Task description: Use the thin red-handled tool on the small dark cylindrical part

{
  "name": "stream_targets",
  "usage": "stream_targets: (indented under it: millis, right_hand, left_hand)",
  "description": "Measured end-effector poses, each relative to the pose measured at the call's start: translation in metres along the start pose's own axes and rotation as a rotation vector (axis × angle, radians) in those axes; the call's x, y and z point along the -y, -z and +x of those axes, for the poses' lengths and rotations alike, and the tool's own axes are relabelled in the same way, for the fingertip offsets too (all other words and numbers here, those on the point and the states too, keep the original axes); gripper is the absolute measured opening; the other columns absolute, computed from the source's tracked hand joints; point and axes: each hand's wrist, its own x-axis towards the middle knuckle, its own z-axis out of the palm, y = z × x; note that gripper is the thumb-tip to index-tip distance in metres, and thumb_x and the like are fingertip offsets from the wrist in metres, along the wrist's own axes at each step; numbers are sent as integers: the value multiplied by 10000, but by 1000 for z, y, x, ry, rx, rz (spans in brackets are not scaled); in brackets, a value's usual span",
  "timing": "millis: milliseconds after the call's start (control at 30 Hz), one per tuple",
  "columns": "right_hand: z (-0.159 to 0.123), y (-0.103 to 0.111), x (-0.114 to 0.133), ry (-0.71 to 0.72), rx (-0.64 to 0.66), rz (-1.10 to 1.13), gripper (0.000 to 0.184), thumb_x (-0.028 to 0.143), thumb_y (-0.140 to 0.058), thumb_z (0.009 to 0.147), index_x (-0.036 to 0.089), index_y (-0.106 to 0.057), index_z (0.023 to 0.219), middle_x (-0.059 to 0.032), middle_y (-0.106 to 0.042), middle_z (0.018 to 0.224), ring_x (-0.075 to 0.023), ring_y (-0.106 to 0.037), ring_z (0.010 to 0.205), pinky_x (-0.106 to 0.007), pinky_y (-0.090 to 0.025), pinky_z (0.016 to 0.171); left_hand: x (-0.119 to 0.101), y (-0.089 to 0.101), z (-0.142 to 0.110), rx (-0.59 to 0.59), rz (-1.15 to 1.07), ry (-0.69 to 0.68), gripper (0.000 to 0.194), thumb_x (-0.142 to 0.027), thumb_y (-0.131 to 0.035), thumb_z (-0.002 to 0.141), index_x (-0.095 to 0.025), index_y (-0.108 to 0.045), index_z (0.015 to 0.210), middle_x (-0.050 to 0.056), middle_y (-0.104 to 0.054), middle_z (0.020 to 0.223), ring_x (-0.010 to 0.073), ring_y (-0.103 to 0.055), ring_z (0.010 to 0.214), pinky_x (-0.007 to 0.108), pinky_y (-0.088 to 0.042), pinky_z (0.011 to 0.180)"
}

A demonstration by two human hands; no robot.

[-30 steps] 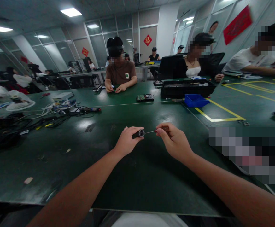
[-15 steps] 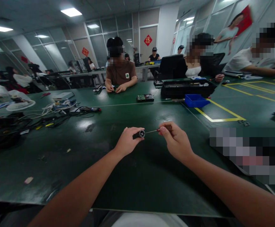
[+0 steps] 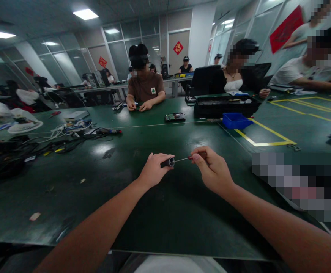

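My left hand [image 3: 154,168] is closed around a small black cylinder [image 3: 167,162] with a bright metal rim, its round end turned to the right. In my right hand [image 3: 213,167] I pinch a screwdriver [image 3: 190,157] by its reddish handle. The thin shaft points left and its tip meets the opening of the cylinder; how far in it reaches cannot be made out. Both hands are held above the green table [image 3: 165,212]. My right fingers cover most of the handle.
A circuit-board device [image 3: 175,117] lies beyond my hands, with a blue bin [image 3: 236,121] and a long black tray [image 3: 225,106] to its right. Tangled cables [image 3: 68,134] spread at left. A person in brown [image 3: 146,85] sits opposite. Yellow tape [image 3: 270,144] marks the table.
The black cylinder has turned slightly in my left hand, so more of its side shows. My right hand has barely moved. At the far right, a person behind has moved rightward.
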Motion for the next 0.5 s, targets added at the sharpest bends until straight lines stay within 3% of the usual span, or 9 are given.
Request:
stream_targets:
  millis: [400, 500]
  right_hand:
    - [1, 0, -2, 15, -21, -46, 195, 371, -481, 987, 220, -602, 965, -42, -699, 837, -208, -681, 777, -347, -496, 700]
    - [3, -1, -3, 0, -21, -84, 191, 360, -479, 984, 221, -604, 949, -40, -702, 830, -210, -679, 767, -351, -489, 696]
  left_hand:
    - [3, -2, -1, 0, -2, 4, 366, -274, -708, 860, -300, -661, 1222, 28, -684, 1246, 261, -581, 1196, 599, -217, 1157]
    - [1, -2, -1, -13, -2, 23, 414, -265, -711, 853, -289, -642, 1261, 42, -681, 1232, 264, -586, 1175, 562, -289, 1140]
